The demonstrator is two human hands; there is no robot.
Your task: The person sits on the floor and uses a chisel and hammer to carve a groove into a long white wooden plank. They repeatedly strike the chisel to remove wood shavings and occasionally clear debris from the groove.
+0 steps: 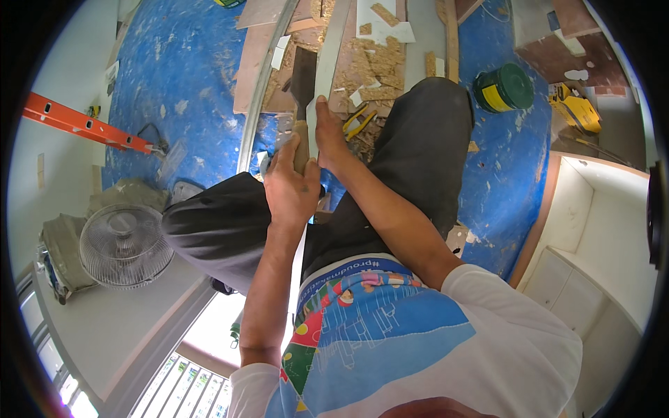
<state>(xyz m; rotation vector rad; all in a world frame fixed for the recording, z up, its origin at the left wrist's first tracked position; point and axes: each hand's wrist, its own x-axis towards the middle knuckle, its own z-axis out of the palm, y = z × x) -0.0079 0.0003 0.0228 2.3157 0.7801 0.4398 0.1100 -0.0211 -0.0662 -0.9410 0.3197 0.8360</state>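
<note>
My left hand (pixel 291 189) is closed around the light wooden handle (pixel 301 143) of a tool with a dark, flat blade (pixel 303 76); its exact kind is unclear. Beside it, my right hand (pixel 330 138) grips a long pale strip (pixel 326 70), the thumb lying along its face. The strip runs from the far boards down between my legs, close against the tool. Both hands are near each other above my lap, and my fingers hide part of the handle and strip. Yellow-handled pliers (pixel 359 124) lie just right of my right hand.
Boards with wood chips and broken particleboard (pixel 376 63) lie ahead, beside a metal channel (pixel 263 83). A green bucket (pixel 503 88) and a yellow case (pixel 577 109) stand right. An orange ladder (pixel 87 124) and a fan (pixel 127 245) are left. Blue sheeting (pixel 174 63) covers the floor.
</note>
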